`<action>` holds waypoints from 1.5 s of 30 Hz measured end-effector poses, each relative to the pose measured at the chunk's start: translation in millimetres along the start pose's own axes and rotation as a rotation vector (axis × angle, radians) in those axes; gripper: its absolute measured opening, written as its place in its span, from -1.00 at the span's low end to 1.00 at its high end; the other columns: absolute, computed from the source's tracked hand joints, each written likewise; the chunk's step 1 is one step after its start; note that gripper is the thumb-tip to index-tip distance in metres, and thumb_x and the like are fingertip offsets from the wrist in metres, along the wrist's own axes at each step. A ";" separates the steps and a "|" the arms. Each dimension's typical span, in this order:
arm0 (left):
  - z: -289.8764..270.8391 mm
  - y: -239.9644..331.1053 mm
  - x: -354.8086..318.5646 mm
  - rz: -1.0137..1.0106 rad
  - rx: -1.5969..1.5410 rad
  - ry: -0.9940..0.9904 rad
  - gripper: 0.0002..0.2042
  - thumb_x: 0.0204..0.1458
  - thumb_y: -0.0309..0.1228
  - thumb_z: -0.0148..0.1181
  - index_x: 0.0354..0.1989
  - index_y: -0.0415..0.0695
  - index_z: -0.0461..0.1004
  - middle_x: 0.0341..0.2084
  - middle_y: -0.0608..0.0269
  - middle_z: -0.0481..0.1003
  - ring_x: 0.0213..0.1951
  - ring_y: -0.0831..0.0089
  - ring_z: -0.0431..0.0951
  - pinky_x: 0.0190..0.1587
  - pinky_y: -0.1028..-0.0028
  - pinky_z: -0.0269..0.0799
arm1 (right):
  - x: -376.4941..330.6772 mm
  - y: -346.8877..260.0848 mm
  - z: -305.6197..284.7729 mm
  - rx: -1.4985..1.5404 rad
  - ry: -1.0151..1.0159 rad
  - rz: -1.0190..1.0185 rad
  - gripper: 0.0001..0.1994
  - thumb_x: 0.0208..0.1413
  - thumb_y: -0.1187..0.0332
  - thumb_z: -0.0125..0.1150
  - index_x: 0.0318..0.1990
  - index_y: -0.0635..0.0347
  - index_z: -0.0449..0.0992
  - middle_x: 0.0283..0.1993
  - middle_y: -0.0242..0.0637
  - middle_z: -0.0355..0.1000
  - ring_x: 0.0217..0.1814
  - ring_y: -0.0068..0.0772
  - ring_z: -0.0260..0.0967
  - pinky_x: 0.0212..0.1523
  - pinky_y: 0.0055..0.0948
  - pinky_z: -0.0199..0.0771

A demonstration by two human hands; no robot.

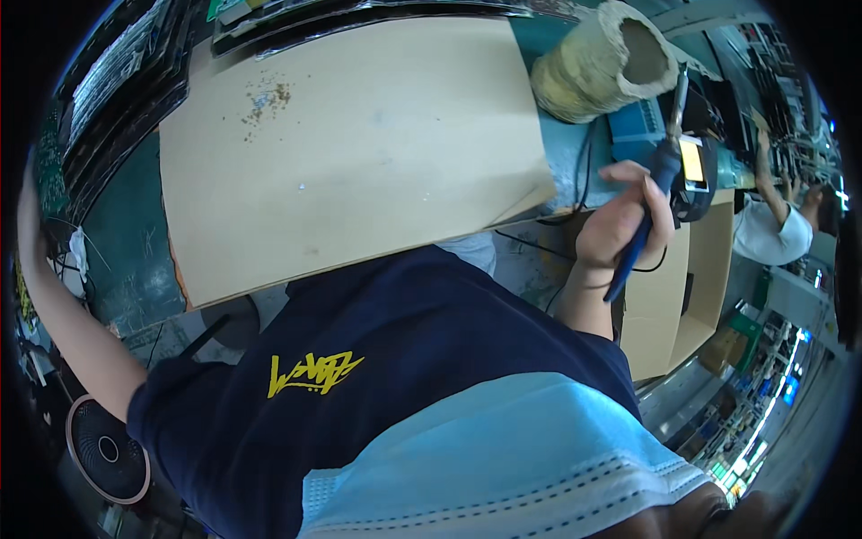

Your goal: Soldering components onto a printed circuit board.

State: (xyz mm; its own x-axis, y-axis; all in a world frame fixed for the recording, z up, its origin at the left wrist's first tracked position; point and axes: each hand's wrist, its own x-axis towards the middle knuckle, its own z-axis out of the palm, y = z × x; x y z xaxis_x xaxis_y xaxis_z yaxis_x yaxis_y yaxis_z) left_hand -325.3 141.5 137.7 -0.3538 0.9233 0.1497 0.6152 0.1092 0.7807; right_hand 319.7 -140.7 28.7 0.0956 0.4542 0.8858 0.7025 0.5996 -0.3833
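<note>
Holding iron in right hand, right of card, long axis fore-and-aft, tip away. Cannot tell grip of left hand.

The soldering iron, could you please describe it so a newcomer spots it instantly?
From the large cardboard sheet, look right to the right hand. The soldering iron it holds, unlike the bulky beige tube, is slim, with a blue handle and metal tip.

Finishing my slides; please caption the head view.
The person's right hand grips a slim blue-handled soldering iron beside a flat tan cardboard sheet.
</note>
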 end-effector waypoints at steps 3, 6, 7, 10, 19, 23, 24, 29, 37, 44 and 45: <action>-24.2 10.8 -75.0 -0.181 -0.396 -0.073 -0.60 0.33 -0.20 -0.06 0.14 -0.21 0.52 -0.15 0.01 0.64 -0.10 0.25 0.65 -0.05 0.33 0.52 | 2.0 1.3 -8.4 -0.089 -0.074 0.394 -0.78 0.32 0.56 0.05 0.06 0.31 0.51 -0.17 -0.08 0.60 -0.16 -0.29 0.56 -0.03 -0.34 0.53; -13.8 23.3 -153.1 -0.202 -0.534 -0.391 -0.58 0.38 -0.19 -0.09 0.19 -0.26 0.46 -0.10 0.03 0.64 -0.09 0.30 0.66 -0.02 0.35 0.54 | 1.1 -2.4 -11.8 -0.012 -0.071 0.410 -0.79 0.35 0.53 0.06 0.07 0.35 0.49 -0.15 -0.09 0.60 -0.14 -0.33 0.58 -0.01 -0.37 0.55; -2.9 29.9 -179.7 -0.143 -0.556 -0.540 -0.52 0.41 -0.14 -0.11 0.24 -0.29 0.41 -0.02 0.02 0.63 -0.03 0.32 0.65 0.04 0.36 0.56 | -0.3 -4.9 -11.6 0.010 -0.024 0.394 -0.79 0.36 0.53 0.05 0.08 0.35 0.48 -0.15 -0.09 0.60 -0.14 -0.32 0.58 0.00 -0.36 0.56; 66.4 47.3 -250.4 -0.243 -0.621 -0.517 -0.50 0.41 -0.10 -0.09 0.18 -0.33 0.44 -0.06 -0.01 0.63 -0.11 0.35 0.67 0.01 0.35 0.59 | -0.5 -9.8 -6.9 0.203 -0.001 0.315 -0.78 0.37 0.51 0.02 0.10 0.34 0.42 -0.18 -0.01 0.59 -0.16 -0.24 0.57 -0.01 -0.29 0.58; 220.3 89.5 -324.4 -0.388 -0.671 -0.902 -0.56 0.41 -0.09 -0.07 0.15 -0.23 0.47 -0.12 0.15 0.61 -0.19 0.47 0.66 -0.08 0.44 0.60 | 15.4 -13.8 73.4 0.447 -0.538 0.216 -0.53 0.16 0.44 0.38 0.19 0.26 0.36 0.20 -0.02 0.54 0.24 -0.14 0.50 0.25 -0.29 0.43; 243.2 105.7 -344.8 -0.332 -0.722 -0.882 -0.55 0.43 -0.11 -0.11 0.14 -0.28 0.45 -0.14 0.15 0.60 -0.18 0.51 0.64 -0.10 0.51 0.54 | 4.3 -25.3 91.5 0.409 -0.630 0.309 -0.42 0.07 0.39 0.49 0.22 0.16 0.32 0.33 0.09 0.42 0.30 0.05 0.46 0.24 -0.22 0.44; 246.5 107.9 -346.6 -0.248 -0.713 -0.895 -0.54 0.44 -0.11 -0.13 0.09 -0.32 0.47 -0.16 0.12 0.61 -0.15 0.47 0.63 -0.08 0.46 0.51 | 2.3 -27.4 93.6 0.394 -0.639 0.296 -0.42 0.07 0.39 0.49 0.21 0.17 0.33 0.33 0.11 0.41 0.29 0.08 0.46 0.23 -0.20 0.45; 247.0 110.4 -343.1 0.133 -0.122 -0.815 -0.45 0.37 -0.08 -0.17 -0.18 -0.42 0.55 -0.25 -0.32 0.58 -0.10 -0.18 0.59 0.05 0.07 0.43 | -3.0 -36.3 98.9 0.385 -0.616 0.346 -0.48 0.09 0.46 0.44 0.19 0.20 0.37 0.29 0.18 0.41 0.26 0.17 0.46 0.21 -0.18 0.47; 227.2 97.7 -318.7 0.382 0.221 -0.730 -0.65 0.36 -0.23 -0.05 -0.23 -0.32 0.51 -0.30 -0.20 0.56 -0.16 -0.15 0.55 -0.08 0.05 0.42 | 5.0 -42.1 122.8 0.270 -0.744 0.265 -0.51 0.11 0.52 0.41 0.19 0.18 0.39 0.30 0.09 0.43 0.24 0.04 0.49 0.18 -0.24 0.48; 179.8 74.1 -234.6 0.412 0.143 -0.691 -0.68 0.32 -0.25 -0.02 -0.06 -0.26 0.53 -0.10 -0.17 0.59 -0.01 -0.09 0.57 0.04 0.12 0.46 | 13.8 -48.9 119.0 0.269 -0.806 0.333 -0.62 0.22 0.55 0.25 0.19 0.28 0.41 0.27 -0.03 0.49 0.32 -0.13 0.44 0.37 -0.22 0.30; 177.7 71.4 -224.3 0.465 0.124 -0.720 -0.72 0.33 -0.32 -0.06 -0.08 -0.26 0.50 -0.14 -0.18 0.58 -0.04 -0.10 0.57 0.02 0.11 0.46 | 18.8 -43.1 117.9 0.266 -0.747 0.294 -0.65 0.21 0.51 0.27 0.16 0.22 0.48 0.14 0.01 0.54 0.18 -0.04 0.52 0.22 -0.25 0.44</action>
State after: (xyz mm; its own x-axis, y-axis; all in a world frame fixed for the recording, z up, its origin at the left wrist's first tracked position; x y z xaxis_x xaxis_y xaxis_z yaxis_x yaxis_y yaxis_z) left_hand -76.8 7.6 52.0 0.4591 0.8883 -0.0158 0.6740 -0.3366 0.6576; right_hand 208.1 -80.4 31.0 -0.3084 0.8762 0.3704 0.5238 0.4814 -0.7028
